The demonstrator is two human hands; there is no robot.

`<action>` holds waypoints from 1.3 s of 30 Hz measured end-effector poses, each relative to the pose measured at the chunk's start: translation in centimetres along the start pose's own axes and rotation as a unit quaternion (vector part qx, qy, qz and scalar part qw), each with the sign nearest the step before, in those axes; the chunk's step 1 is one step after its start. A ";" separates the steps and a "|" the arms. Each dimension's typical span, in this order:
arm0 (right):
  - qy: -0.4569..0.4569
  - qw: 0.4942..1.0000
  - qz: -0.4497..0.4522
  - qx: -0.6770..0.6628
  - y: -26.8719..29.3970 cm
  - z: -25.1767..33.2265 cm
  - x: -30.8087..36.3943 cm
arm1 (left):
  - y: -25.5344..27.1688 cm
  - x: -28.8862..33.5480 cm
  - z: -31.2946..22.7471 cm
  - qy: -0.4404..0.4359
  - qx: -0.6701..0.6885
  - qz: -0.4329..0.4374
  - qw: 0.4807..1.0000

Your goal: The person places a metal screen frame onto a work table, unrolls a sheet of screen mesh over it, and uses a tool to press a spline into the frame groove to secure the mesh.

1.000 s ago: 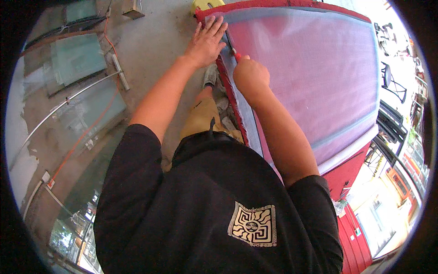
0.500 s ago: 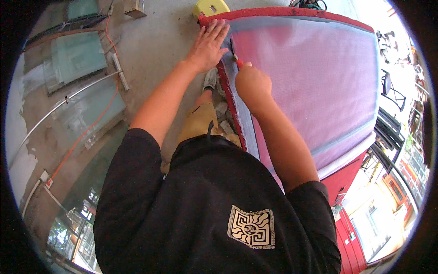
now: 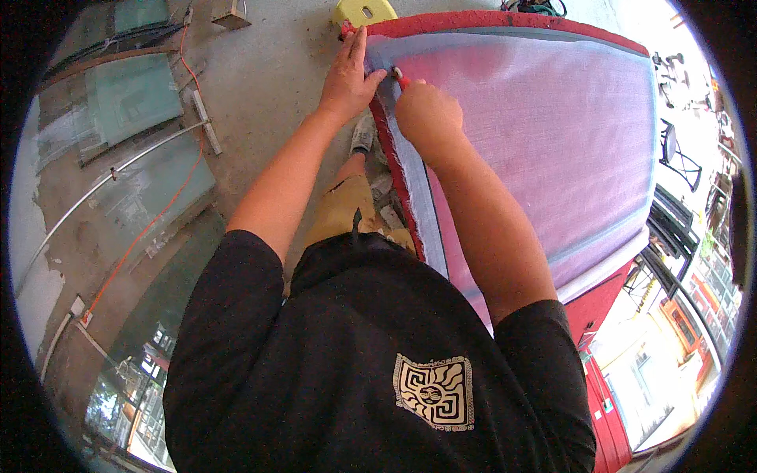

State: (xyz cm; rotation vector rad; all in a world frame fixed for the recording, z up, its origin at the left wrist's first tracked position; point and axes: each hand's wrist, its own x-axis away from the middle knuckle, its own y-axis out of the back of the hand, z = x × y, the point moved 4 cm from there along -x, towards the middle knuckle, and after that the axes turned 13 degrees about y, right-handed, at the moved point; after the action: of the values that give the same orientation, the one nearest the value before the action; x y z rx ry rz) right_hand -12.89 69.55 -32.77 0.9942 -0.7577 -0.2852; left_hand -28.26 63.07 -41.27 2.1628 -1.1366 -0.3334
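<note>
My right hand (image 3: pixel 430 118) is closed around the red handle of a small spline roller (image 3: pixel 403 80). Its pale head sits on the left border of a screen frame (image 3: pixel 420 193), close to the far left corner. Grey mesh (image 3: pixel 544 134) is stretched over the frame, and the red surface beneath shows through. Frayed mesh hangs along the left edge, beside a dark line in the border. My left hand (image 3: pixel 345 83) lies at that far left corner, fingers straight and thumb out toward the roller head. The tool's grip is mostly hidden by my right fist.
The frame lies on a red-edged table (image 3: pixel 505 20). A yellow stool (image 3: pixel 363 11) stands past its far left corner. On the left are glass panes (image 3: pixel 134 94), a curved metal pipe (image 3: pixel 102 177) and an orange cord (image 3: pixel 150 225). A black folding chair (image 3: pixel 676 154) stands at right.
My right hand and the roller have moved away from me along the left border, toward the far corner. My left hand has shifted slightly left, its fingers now closer together.
</note>
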 end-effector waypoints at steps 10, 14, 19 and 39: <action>-0.027 0.999 0.032 0.014 0.0 0.5 0.4 | 0.8 -3.3 0.5 -0.039 -0.051 -0.104 0.993; 0.006 1.000 -0.001 -0.009 1.3 0.8 -2.6 | 0.6 -3.7 0.9 -0.064 -0.053 -0.118 0.990; -0.013 0.998 0.056 -0.002 0.4 0.3 1.4 | 0.4 -3.8 0.8 -0.047 -0.074 -0.112 0.990; -0.281 0.923 0.258 -0.052 -18.2 -9.2 46.9 | 1.7 -3.2 0.8 0.069 0.006 -0.046 0.997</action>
State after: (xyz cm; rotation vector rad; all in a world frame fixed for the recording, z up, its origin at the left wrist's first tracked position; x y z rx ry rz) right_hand 29.05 40.41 -30.19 0.5738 -1.4801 -0.1434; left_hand -31.60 64.64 -41.03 2.2166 -0.9663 -0.2154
